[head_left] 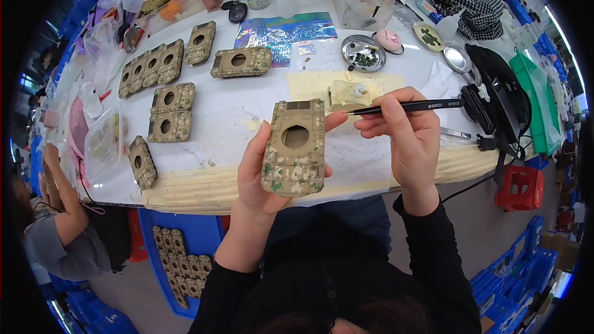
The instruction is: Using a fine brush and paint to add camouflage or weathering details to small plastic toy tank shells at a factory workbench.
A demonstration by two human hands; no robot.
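Head view: the left hand [257,170] is gripping a camouflage-painted toy tank hull [295,147] from below and behind, fingers wrapping its left edge and thumb tip showing at its right edge; the hull is being held upright above the near edge of the white worktable [229,114], apart from its surface, its round turret opening facing the camera. The right hand [405,139] is closed around black tweezers [405,106], pinching them between thumb and forefinger, the tip pointing left toward the hull's upper right corner. Whether the tip is carrying anything cannot be told.

A small cream-coloured block [352,93] is lying on a strip of yellowish masking paper [322,83] just beyond the tweezer tip. A round metal dish of small dark green pieces [364,54] is sitting farther back. 8 or so finished-looking camouflage hulls [170,111] are lying in groups on the table's left half, and more are stacked in a blue crate [185,260] under the table. Another person's arm [62,210] is showing at the left rim.

Judgement: the step in hand appears to be detail work on the held hull with the tweezers. The next move is calling for a steady left grip and a fine approach of the tip to the hull's top edge
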